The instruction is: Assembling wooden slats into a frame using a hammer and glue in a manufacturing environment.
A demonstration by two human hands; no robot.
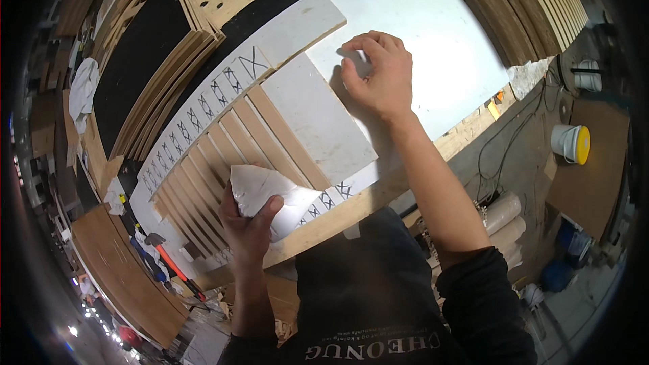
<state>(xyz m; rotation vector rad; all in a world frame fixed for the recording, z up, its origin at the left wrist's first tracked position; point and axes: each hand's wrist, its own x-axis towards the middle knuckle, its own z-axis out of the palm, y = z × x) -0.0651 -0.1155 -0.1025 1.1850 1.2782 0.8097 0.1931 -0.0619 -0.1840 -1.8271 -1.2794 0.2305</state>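
My left hand (245,233) grips a white, sheet-like piece (270,192) with uneven edges, its thumb on top and its fingers mostly hidden beneath. Under and beside it lies a row of light-brown wooden slats (274,128), spaced apart on a white base with dark crossed pencil or marker lines along both sides. To the right of the slats is a white rectangular panel (321,115). My right hand (382,74) is over the large white board (446,40) near that panel, fingers curled and thumb apart, with nothing seen in it.
A pale strip (297,27) lies along the far side. Stacked dark-faced panels (145,71) stand at the left, brown boards (510,13) at the far right. A red-handled hammer (172,260) rests by the near-left table edge. A white bucket with yellow lid (571,143) is on the floor.
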